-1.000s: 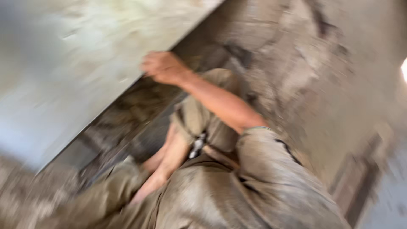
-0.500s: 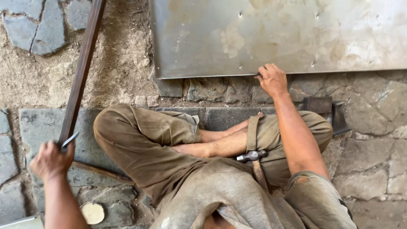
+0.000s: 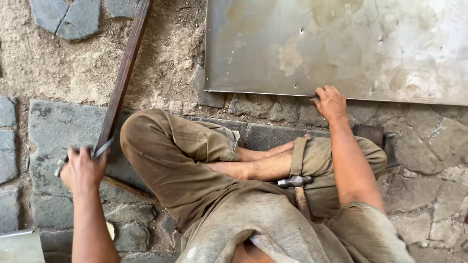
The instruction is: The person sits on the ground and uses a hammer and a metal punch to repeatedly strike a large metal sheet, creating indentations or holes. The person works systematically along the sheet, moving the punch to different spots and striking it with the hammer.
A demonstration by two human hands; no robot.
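While the left hand [image 3: 82, 170] grips a bar [image 3: 123, 78], the right hand [image 3: 330, 103] grasps a metal sheet [image 3: 341, 44].

The person wears dusty olive-khaki trousers [image 3: 190, 156], creased and rolled up so the shins are bare. The top [image 3: 273, 219] is a faded grey-khaki cloth, its short sleeve [image 3: 370, 229] ending above the elbow. Both forearms, the left hand [image 3: 80, 170] and the right hand [image 3: 330, 103] are uncovered, without gloves.

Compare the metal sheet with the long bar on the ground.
The metal sheet is broad, flat and pale grey; the bar is narrow, long and dark brown. The right hand holds the sheet's edge; the left hand holds the bar's end. Both lie on stone paving.
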